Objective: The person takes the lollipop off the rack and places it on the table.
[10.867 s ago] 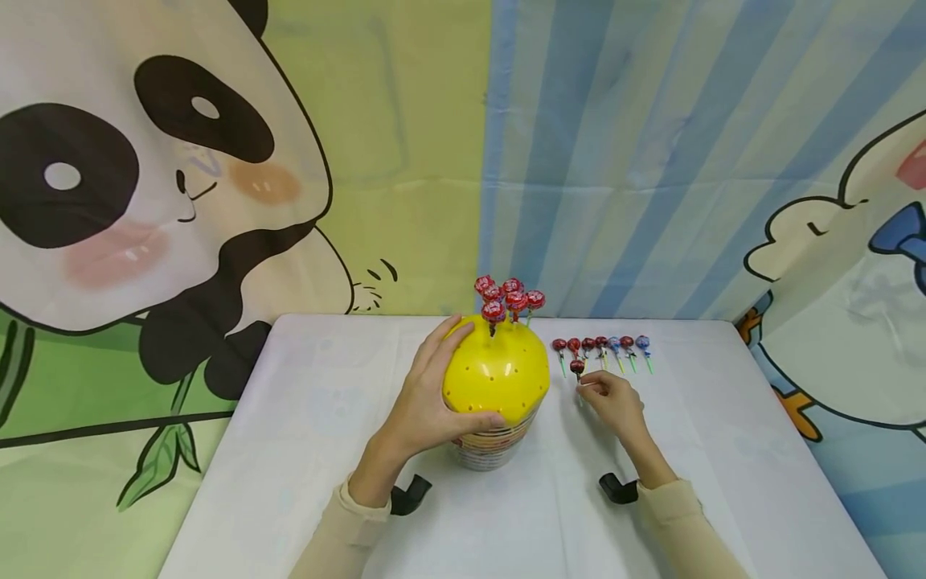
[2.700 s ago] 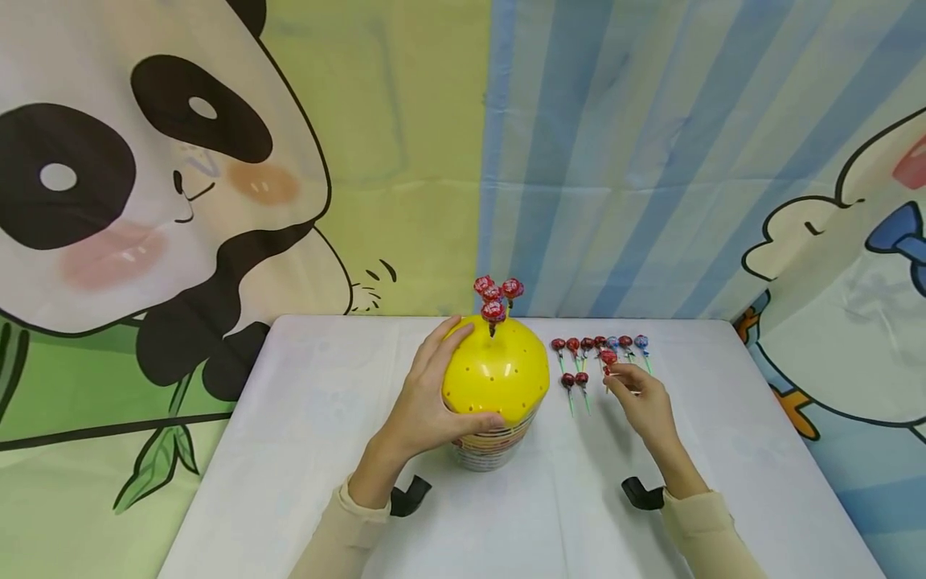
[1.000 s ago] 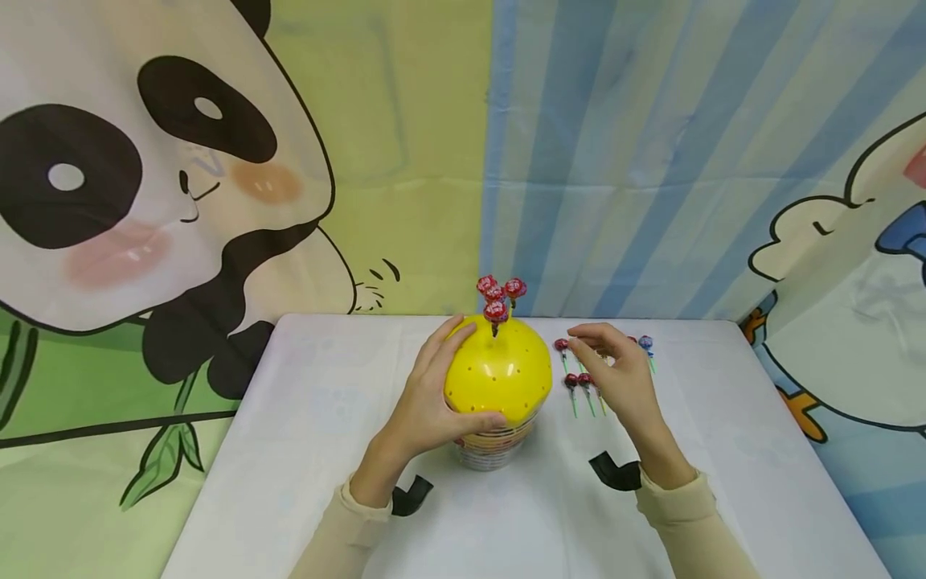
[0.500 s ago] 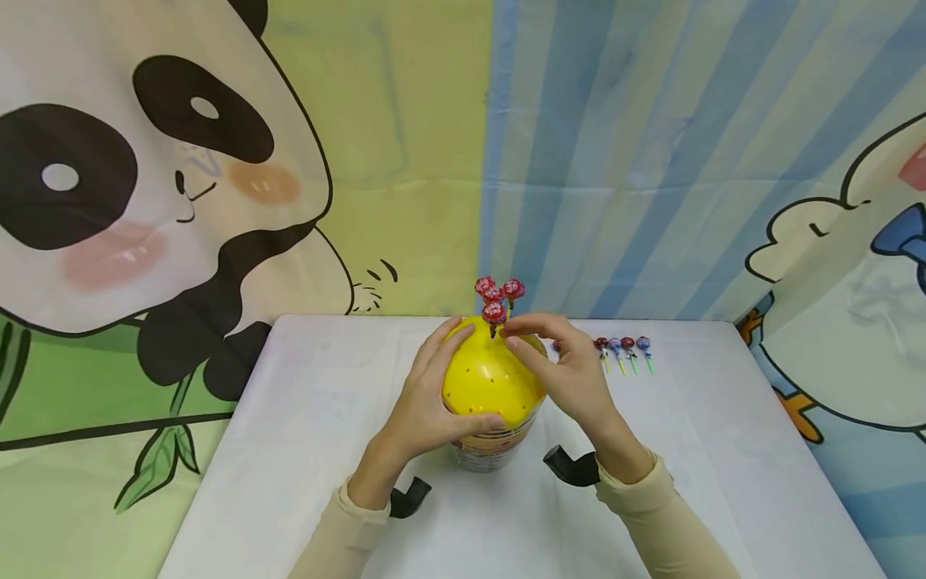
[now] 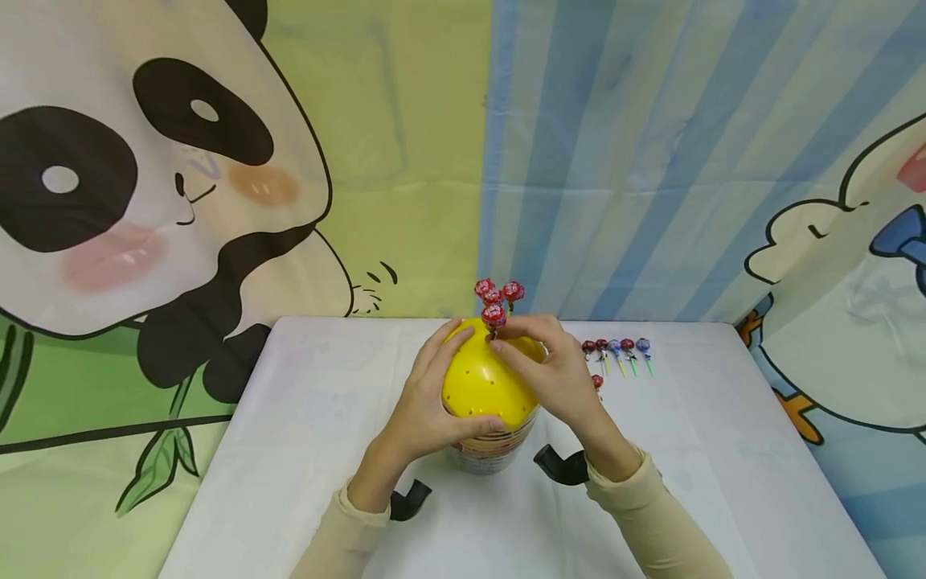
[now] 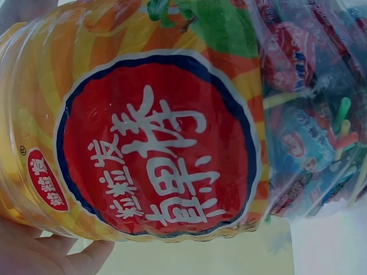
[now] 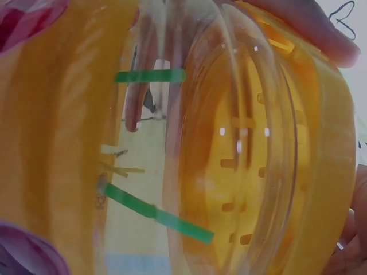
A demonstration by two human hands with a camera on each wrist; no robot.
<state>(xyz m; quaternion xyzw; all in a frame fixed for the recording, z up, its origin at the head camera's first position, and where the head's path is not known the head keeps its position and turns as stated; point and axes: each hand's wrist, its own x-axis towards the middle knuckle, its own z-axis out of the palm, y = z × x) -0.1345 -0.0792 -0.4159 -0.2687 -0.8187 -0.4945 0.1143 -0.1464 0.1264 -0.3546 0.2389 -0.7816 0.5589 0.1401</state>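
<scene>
A clear plastic jar [image 5: 485, 462] with a domed yellow lid [image 5: 481, 378] stands on the white table. My left hand [image 5: 423, 398] grips the lid's left side, thumb across the front. Several red-wrapped lollipops stand in holes at the lid's top. My right hand [image 5: 560, 374] pinches the front lollipop [image 5: 494, 315] just under its head; its stick is mostly hidden by the fingers. In the left wrist view the jar's red label [image 6: 160, 143] shows, with wrapped lollipops [image 6: 304, 143] inside. Through the clear wall in the right wrist view, green sticks [image 7: 160, 217] appear below the lid.
Right of the jar lies a row of lollipops, red and blue [image 5: 615, 346], on the table [image 5: 694, 450]. A single red lollipop [image 5: 596, 382] shows in a nearer row, partly behind my right hand. Black wrist-camera mounts [image 5: 563, 465] hang beneath both wrists.
Over the earlier frames, lollipops left the lid and were laid in a nearer row on the table. My right hand then moved left to the lid's front lollipop; my left hand stayed.
</scene>
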